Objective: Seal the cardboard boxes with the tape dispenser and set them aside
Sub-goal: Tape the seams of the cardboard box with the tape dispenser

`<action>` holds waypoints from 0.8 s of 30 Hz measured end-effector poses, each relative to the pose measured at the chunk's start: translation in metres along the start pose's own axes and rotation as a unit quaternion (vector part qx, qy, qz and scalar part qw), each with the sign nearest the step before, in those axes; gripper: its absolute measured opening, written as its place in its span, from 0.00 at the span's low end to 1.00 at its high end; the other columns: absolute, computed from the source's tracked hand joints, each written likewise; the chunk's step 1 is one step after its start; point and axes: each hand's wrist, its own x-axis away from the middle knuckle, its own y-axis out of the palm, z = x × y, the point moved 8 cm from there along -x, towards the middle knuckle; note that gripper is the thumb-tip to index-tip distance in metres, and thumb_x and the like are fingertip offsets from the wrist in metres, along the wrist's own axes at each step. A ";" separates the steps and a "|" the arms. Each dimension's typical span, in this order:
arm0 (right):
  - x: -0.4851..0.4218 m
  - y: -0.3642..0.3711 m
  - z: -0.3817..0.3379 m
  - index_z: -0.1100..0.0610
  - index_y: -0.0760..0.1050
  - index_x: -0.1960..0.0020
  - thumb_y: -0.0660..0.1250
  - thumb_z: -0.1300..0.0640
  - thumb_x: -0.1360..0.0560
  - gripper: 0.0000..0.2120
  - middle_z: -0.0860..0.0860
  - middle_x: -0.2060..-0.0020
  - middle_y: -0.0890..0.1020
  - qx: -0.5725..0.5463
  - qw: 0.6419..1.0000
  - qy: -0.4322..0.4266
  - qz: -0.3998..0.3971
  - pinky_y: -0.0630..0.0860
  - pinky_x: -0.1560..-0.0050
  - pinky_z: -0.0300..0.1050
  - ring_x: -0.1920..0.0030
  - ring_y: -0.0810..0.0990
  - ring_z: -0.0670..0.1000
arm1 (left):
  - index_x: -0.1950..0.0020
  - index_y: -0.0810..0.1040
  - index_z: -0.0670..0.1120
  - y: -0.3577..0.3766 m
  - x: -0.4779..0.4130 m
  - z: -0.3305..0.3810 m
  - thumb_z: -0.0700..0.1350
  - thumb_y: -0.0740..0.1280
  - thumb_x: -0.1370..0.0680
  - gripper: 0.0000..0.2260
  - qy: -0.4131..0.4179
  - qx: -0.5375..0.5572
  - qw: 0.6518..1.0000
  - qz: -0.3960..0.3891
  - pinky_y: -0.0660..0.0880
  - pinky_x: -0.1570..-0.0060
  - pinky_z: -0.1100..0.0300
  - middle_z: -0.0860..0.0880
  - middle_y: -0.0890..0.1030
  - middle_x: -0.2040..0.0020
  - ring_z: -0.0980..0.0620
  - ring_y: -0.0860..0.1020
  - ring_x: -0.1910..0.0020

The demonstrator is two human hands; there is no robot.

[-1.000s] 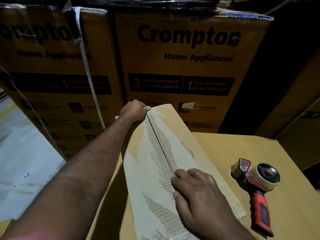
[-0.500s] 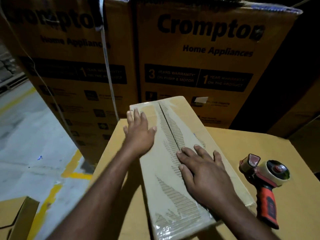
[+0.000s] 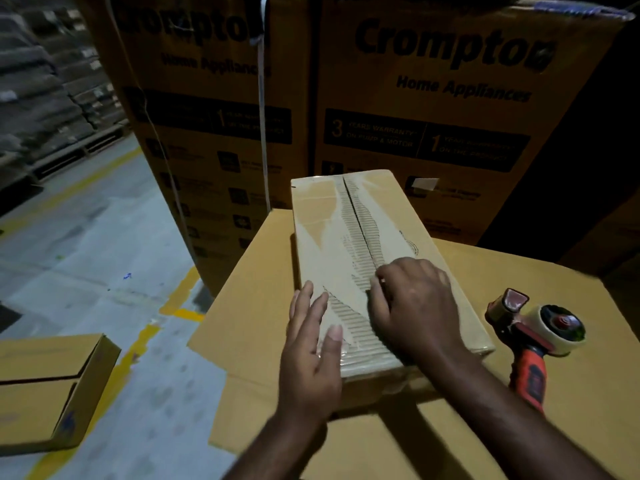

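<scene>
My right hand [image 3: 412,306] hides the near seam of the box [image 3: 322,237]; the small print on the cartons [image 3: 450,161] is blurred.
</scene>
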 end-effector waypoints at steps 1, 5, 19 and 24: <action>0.012 -0.002 -0.014 0.54 0.78 0.52 0.65 0.51 0.22 0.08 0.51 0.56 0.79 -0.016 0.999 -0.032 -0.001 0.71 0.50 0.52 0.54 0.75 0.55 | 0.25 0.63 0.61 -0.001 0.002 0.000 0.57 0.57 0.17 0.20 0.015 -0.007 1.000 0.023 0.64 0.25 0.55 0.60 0.60 0.19 0.56 0.57 0.19; 0.076 0.002 -0.058 0.58 0.80 0.46 0.64 0.53 0.20 0.10 0.54 0.50 0.79 -0.117 0.967 -0.223 -0.039 0.72 0.45 0.53 0.48 0.77 0.55 | 0.24 0.64 0.58 -0.003 0.006 -0.003 0.46 0.56 0.18 0.22 -0.018 0.081 0.995 0.061 0.66 0.29 0.66 0.55 0.66 0.22 0.62 0.63 0.23; 0.095 -0.031 0.091 0.42 0.81 0.39 0.82 0.52 0.38 0.29 0.50 0.44 0.80 -0.036 0.990 -0.137 -0.015 0.65 0.48 0.54 0.45 0.74 0.56 | 0.45 0.77 0.55 0.005 0.008 0.005 0.29 0.55 0.20 0.21 0.023 0.046 0.998 0.025 0.66 0.39 0.77 0.54 0.67 0.25 0.54 0.56 0.20; 0.099 -0.024 0.105 0.42 0.83 0.42 0.69 0.44 0.27 0.14 0.49 0.42 0.77 -0.126 0.990 -0.047 -0.027 0.71 0.48 0.40 0.41 0.71 0.52 | 0.44 0.76 0.52 -0.001 0.009 0.007 0.28 0.55 0.18 0.20 0.004 0.016 1.000 0.017 0.69 0.41 0.76 0.55 0.65 0.25 0.74 0.67 0.32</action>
